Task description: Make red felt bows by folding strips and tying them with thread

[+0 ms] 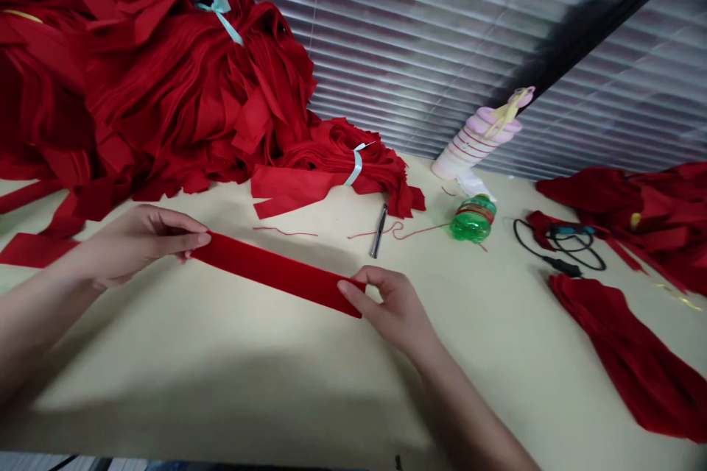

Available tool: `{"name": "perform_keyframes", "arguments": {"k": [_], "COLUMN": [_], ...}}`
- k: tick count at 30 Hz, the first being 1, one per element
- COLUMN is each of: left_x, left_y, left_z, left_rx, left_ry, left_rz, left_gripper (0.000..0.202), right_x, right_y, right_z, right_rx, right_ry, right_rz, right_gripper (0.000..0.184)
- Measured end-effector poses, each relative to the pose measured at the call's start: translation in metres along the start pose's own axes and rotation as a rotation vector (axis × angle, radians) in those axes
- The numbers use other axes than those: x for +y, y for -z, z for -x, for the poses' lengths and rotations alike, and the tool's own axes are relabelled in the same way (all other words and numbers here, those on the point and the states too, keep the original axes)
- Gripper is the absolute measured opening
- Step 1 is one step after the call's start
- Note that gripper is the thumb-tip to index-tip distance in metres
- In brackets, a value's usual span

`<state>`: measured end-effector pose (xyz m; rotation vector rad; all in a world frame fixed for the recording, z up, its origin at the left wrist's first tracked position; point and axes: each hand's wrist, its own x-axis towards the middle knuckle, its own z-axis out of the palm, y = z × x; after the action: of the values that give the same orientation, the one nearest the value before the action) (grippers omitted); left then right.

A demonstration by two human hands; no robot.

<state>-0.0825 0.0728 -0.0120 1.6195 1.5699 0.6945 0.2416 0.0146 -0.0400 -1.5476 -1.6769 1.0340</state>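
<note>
A flat red fabric strip (270,269) is stretched between my two hands, above the pale tabletop. My left hand (146,241) pinches its left end between thumb and fingers. At the other end, my right hand (389,300) grips the strip with the thumb on the near face. The strip slopes down a little toward the right. Beyond it lie a dark pen-like tool (378,231) and a loose red thread (420,229) that runs to a green plastic bottle piece (473,218) with thread wound round it.
Big heaps of red fabric strips (193,81), some tied with light blue ribbon, fill the back left. A tied bundle (353,162) adjoins them. Near the blinds leans a pink-white thread spool (475,136). On the right are a black cable (568,246) and more folded red fabric (630,353).
</note>
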Motion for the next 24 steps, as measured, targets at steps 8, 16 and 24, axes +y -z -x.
{"name": "perform_keyframes", "arguments": {"k": [8, 16, 24], "left_x": [0.002, -0.006, -0.011], "left_y": [-0.007, -0.011, -0.004], "left_z": [0.002, 0.003, 0.0], "left_rx": [-0.218, -0.186, -0.209], "left_ry": [0.144, 0.066, 0.002], "left_rz": [-0.227, -0.454, -0.527], "left_gripper": [0.023, 0.025, 0.021], "right_x": [0.016, 0.018, 0.02], "right_y": [-0.026, -0.034, -0.037], "right_z": [0.0, 0.001, 0.002], "right_rx": [0.046, 0.019, 0.04], "right_ry": [0.063, 0.106, 0.232], "right_rz": [0.192, 0.343, 0.387], "right_gripper": [0.014, 0.015, 0.017]}}
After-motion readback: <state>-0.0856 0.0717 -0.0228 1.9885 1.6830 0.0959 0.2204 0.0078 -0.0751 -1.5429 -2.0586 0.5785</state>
